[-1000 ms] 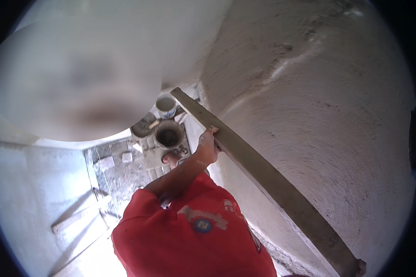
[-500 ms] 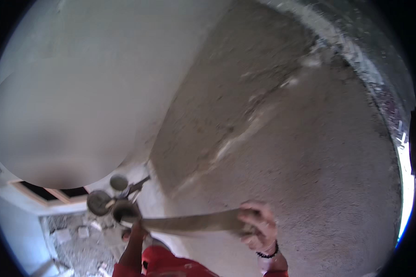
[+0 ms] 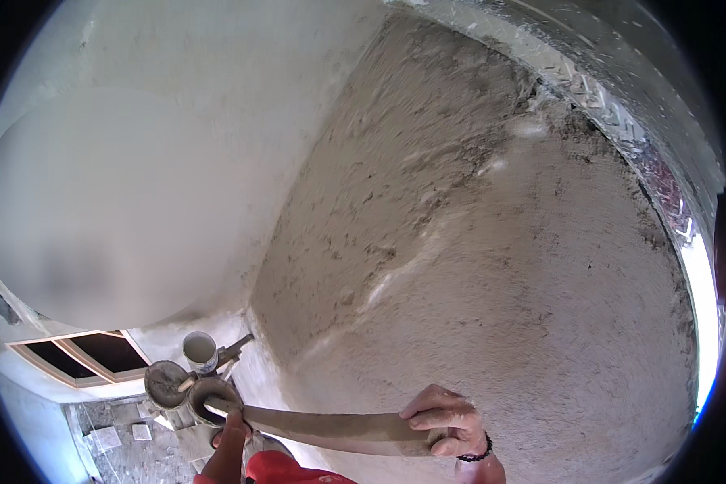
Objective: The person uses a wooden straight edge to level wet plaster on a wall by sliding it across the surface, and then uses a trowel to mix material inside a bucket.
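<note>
A long, flat straightedge (image 3: 331,428), grey-brown with mortar, spans between my two hands in front of the plastered wall (image 3: 500,306). My left hand (image 3: 234,427) is closed around its left end. At the other end, my right hand (image 3: 448,421), with a dark beaded bracelet on the wrist, grips the edge with fingers over the top and thumb below. Rough, wet-looking plaster covers the upper left of this wall, and a pale uneven ridge runs diagonally across it. Whether the straightedge touches the wall, I cannot tell.
Down to the left stand a pale bucket (image 3: 200,349), a round mortar tub (image 3: 167,383) and a dark bucket (image 3: 215,398). Behind them is a wood-framed window opening (image 3: 85,356). Rubble and loose blocks lie on the floor (image 3: 129,456). A smoother pale wall (image 3: 218,105) adjoins at left.
The view has shifted, so the wall and buckets sit lower in the picture. The straightedge's right end has dropped slightly relative to its left. Both hands keep their hold.
</note>
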{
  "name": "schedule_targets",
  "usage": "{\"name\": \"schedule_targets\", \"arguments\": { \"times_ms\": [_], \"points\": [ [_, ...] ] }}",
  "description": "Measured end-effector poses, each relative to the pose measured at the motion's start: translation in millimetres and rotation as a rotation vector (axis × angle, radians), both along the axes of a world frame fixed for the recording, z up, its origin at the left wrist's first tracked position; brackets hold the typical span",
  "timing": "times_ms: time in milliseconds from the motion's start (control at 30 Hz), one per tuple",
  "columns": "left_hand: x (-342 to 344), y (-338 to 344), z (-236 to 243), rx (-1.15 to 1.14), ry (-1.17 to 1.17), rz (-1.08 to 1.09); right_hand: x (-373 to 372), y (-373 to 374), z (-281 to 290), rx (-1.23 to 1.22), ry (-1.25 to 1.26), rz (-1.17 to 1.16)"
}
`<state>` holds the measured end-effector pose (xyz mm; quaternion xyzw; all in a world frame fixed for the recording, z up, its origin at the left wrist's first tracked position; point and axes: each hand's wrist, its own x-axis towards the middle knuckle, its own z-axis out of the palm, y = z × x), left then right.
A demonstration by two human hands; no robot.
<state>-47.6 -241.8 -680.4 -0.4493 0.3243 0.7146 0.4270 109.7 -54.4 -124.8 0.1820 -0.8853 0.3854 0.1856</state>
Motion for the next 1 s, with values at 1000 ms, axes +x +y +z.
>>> {"name": "schedule_targets", "arguments": {
  "times_ms": [1000],
  "points": [
    [-22, 11, 45, -0.122, 0.023, -0.124, -38, -13, -70, -0.432, 0.038, -0.065]
  ]
}}
